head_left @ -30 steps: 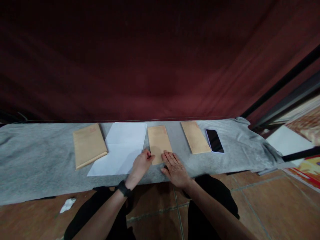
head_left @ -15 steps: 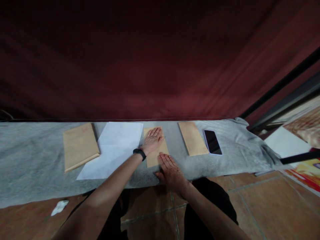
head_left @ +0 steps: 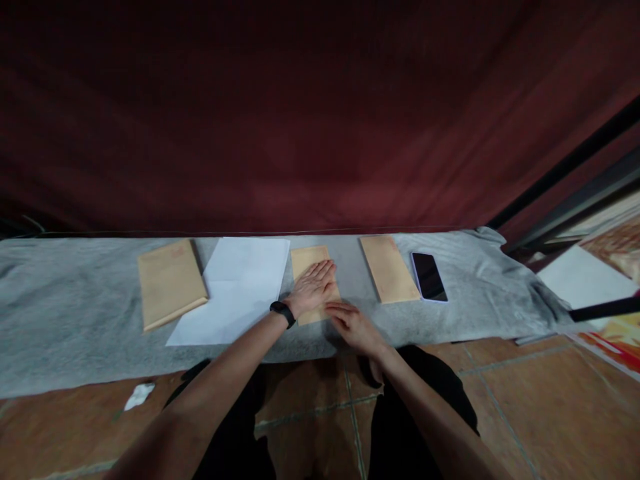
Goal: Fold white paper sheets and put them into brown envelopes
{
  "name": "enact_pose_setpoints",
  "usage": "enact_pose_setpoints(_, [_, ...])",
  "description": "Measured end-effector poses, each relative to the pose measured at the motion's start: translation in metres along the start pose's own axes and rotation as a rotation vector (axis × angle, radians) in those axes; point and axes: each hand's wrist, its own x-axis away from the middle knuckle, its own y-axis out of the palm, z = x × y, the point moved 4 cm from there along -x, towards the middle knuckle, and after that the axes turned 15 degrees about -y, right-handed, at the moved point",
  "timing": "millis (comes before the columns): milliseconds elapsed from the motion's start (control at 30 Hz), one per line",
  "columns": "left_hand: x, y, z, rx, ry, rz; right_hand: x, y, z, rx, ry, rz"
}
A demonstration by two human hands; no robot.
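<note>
A small tan envelope lies flat on the grey cloth in front of me. My left hand, with a black band at the wrist, rests flat across its middle, fingers stretched out. At the envelope's lower right corner is my right hand, turned partly on its side; its fingers lie close together, and its thumb and palm are hidden. White paper sheets lie just left of the envelope.
A thick brown envelope stack sits at the left. To the right are another tan envelope and a phone with a purple edge. Dark red fabric hangs behind the cloth. A crumpled white scrap is on the tiled floor.
My left hand has slid down the envelope, uncovering its top. My right hand has turned from lying flat with spread fingers onto its side. The view has shifted slightly.
</note>
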Motion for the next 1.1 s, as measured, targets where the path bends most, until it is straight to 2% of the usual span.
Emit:
enact_pose_setpoints(133, [0.019,0.005,0.007,0.05,0.001,-0.065,0.001,-0.009,0.003,-0.123,0.09,0.073])
enact_pose_setpoints(267, [0.039,0.007,0.014,0.089,-0.006,-0.131,0.004,-0.019,0.007,-0.154,0.219,0.176])
enact_pose_setpoints(400, [0.057,0.008,0.02,0.149,-0.017,-0.156,0.007,-0.027,0.011,-0.087,0.299,0.259])
enact_pose_setpoints(500, [0.071,0.009,0.025,0.209,0.005,-0.161,0.007,-0.031,0.013,-0.008,0.295,0.297])
enact_pose_setpoints(733, [0.104,0.009,0.04,0.325,0.084,-0.173,0.002,-0.018,0.012,-0.018,0.195,0.217])
enact_pose_setpoints(900, [0.114,0.007,0.042,0.424,0.066,-0.1,-0.003,-0.001,0.004,-0.068,0.094,0.095])
enact_pose_setpoints(1100, [0.116,0.017,0.037,0.27,0.127,-0.034,-0.005,0.01,0.006,0.026,0.033,-0.043])
